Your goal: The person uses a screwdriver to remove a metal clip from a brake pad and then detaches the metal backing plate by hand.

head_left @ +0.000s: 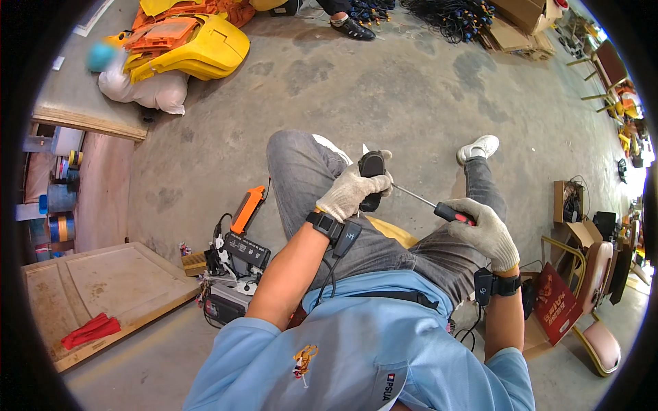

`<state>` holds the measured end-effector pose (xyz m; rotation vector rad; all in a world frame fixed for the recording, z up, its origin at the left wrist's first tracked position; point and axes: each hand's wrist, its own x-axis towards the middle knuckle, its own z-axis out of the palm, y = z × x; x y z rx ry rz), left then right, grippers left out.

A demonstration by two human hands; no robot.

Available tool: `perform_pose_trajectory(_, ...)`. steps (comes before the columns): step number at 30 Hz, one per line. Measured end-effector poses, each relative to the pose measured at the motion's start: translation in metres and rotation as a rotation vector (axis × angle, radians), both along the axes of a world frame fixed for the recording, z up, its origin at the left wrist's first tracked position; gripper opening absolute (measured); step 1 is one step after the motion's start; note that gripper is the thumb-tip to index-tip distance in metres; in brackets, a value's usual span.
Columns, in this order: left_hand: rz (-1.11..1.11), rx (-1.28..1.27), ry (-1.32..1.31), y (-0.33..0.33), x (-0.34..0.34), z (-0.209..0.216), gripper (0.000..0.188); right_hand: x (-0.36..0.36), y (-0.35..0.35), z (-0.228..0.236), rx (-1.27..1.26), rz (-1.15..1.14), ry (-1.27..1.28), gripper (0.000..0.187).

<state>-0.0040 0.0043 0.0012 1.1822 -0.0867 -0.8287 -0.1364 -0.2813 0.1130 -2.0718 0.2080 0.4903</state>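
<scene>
My left hand (347,192), in a pale knit glove, grips a black rounded part (371,164) above my bent left knee. Its thumb lies across the front, and I cannot make out what kind of part it is. In my gloved right hand (488,231) is a screwdriver (448,211) with a black-and-red handle, held over my right thigh. The thin metal shaft points left toward the black part. Its tip ends by the left fingers, and whether it touches the part is too small to tell. A yellow piece (392,231) shows between my legs.
Beside my left leg are an orange tool-like piece (248,209), a black box (247,251) and wires. A wooden panel (144,270) bears a red cloth (90,331). Yellow plastic shells (216,48), cable bundles (452,17) and another person's shoe (353,29) are ahead; chairs (595,284) stand right.
</scene>
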Motion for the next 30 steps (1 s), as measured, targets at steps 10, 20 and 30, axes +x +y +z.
perform_pose_trajectory(10,-0.019,0.049,-0.02,-0.001,0.0,-0.004,0.063,-0.004,-0.002,-0.008,0.029,-0.042,0.001,0.048)
perform_pose_trajectory(20,0.015,0.072,-0.032,0.0,-0.001,-0.003,0.065,-0.011,-0.002,-0.012,0.086,-0.225,-0.059,0.048)
perform_pose_trajectory(30,0.018,0.09,-0.03,0.001,0.001,-0.004,0.063,-0.007,0.01,-0.008,0.281,-0.49,-0.044,0.034)
